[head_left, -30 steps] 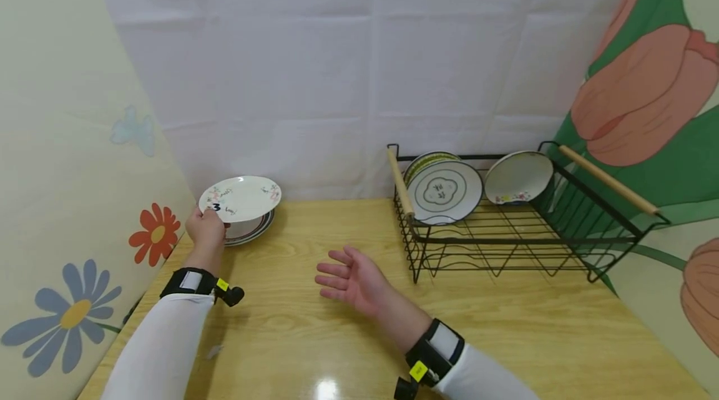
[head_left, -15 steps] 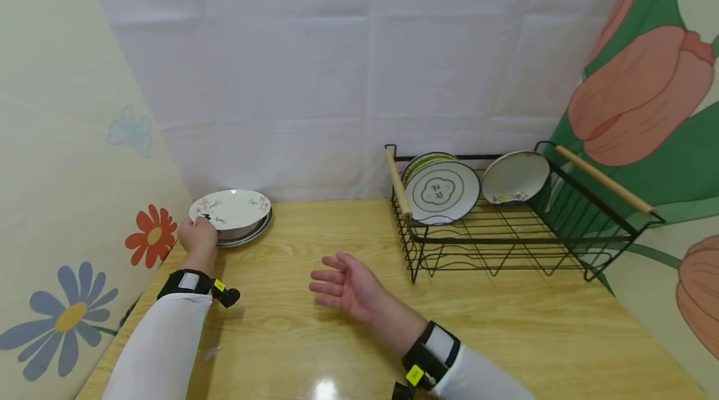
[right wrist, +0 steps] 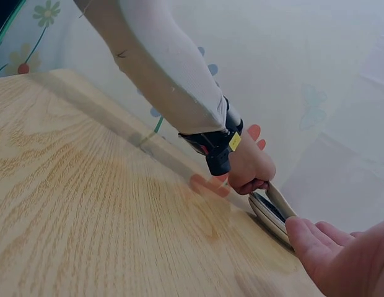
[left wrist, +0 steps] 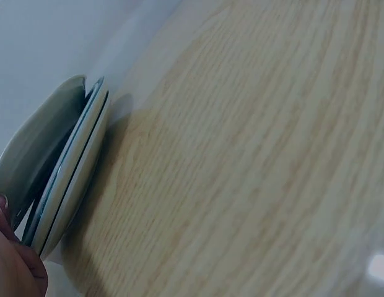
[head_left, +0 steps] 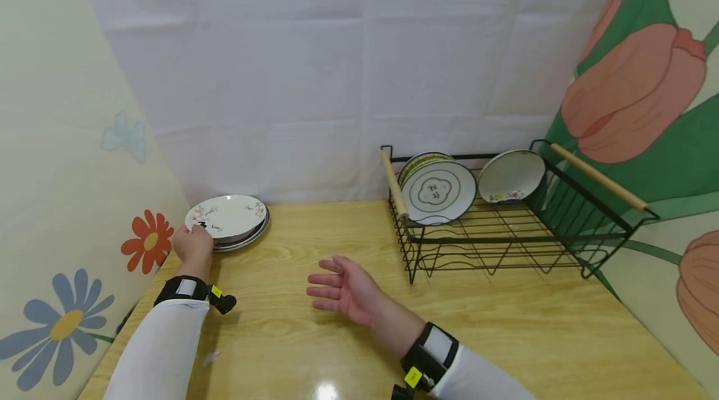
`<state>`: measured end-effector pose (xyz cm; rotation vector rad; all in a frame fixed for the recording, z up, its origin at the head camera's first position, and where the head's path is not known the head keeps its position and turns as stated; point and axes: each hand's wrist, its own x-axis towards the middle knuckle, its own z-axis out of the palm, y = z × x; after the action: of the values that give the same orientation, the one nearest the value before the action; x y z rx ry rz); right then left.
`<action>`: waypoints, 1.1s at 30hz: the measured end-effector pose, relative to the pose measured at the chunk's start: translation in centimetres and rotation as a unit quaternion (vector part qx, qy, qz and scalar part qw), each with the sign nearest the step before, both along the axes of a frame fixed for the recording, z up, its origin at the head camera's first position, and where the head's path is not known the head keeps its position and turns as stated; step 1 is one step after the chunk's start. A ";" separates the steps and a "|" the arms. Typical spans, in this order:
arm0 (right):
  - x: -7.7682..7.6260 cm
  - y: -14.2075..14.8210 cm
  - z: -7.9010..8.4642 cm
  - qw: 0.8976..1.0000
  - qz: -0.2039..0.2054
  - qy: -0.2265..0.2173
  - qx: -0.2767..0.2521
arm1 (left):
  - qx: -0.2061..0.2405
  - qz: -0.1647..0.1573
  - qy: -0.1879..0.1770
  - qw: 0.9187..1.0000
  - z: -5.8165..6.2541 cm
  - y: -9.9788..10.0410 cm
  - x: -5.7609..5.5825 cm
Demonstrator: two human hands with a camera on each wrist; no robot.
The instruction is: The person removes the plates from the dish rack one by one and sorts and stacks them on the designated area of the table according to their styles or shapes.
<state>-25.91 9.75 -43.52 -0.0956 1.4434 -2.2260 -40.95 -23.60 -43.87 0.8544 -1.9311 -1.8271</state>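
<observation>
The white floral plate (head_left: 227,216) is pinched at its near left rim by the left hand (head_left: 193,244), pretty much on top of some stacked plates (head_left: 259,234) at the far left of the wooden table (head_left: 281,350). A gap can be seen under it on the hand's side in the left wrist view; whether they touch elsewhere can't be told. The right hand (head_left: 351,292) is just held out over the middle, relaxed, nothing gripped. Over on the right, a grey-patterned plate (head_left: 439,193), a green-banded dish (head_left: 417,166) and a tilted white dish (head_left: 512,176) are held in a black wire rack (head_left: 505,240).
</observation>
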 end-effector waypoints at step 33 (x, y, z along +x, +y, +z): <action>0.5 -0.4 -0.3 0.999 -0.007 0.006 0.031 | -0.144 -0.065 -0.128 0.979 -0.7 -1.8 1.1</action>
<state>-25.41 9.39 -43.83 -0.0772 1.5233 -2.1928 -39.82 -25.36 -44.55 0.9190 -2.3910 -1.5069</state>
